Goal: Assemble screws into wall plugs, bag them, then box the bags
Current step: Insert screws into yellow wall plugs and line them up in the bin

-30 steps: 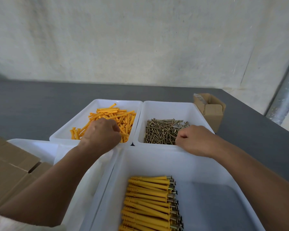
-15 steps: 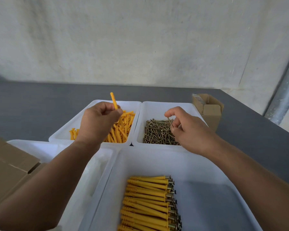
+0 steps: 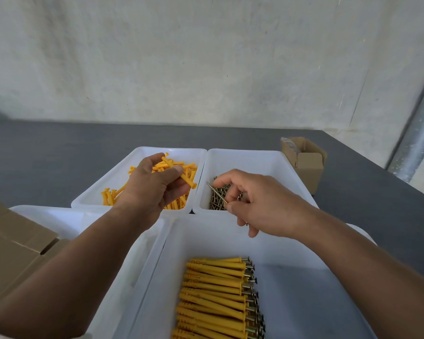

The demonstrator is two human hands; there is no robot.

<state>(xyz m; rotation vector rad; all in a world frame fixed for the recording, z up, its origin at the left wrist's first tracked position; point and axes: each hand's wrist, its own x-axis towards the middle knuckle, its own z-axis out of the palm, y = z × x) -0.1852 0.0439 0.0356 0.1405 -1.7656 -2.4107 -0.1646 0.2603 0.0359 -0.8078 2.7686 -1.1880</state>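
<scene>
**Plug collar facing screw tip, ends near but not yet mated**

One plug (image 3: 179,173) is pinched in the left hand (image 3: 154,184) between thumb and fingers, lifted above the plug tray (image 3: 142,152). Its long axis runs diagonally, far-left to near-right. The collared end is pointed down and right, toward the other hand.

One screw (image 3: 217,193) is pinched in the right hand (image 3: 262,204) at its near-right end, over the screw tray (image 3: 255,152). The free end is aimed up and left. This end is judged to be the tip, since the head end is covered by the fingers. Whether more screws are kept in that palm cannot be told.

The two axes are seen as roughly parallel but offset, not in line. The screw's free end lies just right of the plug's collar, at about the same height, with a small gap between them. No contact is shown.

The step in hand is judged to be insertion. For it, the screw tip would have to be brought to the collar opening and the axes lined up. Neither hand is clearly nearer, as the meeting point sits between them over the seam of the two far trays.

Done pieces (image 3: 216,289) are stacked in rows in the near tray (image 3: 291,253), heads to the right. A small open box (image 3: 306,162) stands on the surface (image 3: 59,148), far right. Bagging and boxing are judged not yet begun for this pair.
</scene>
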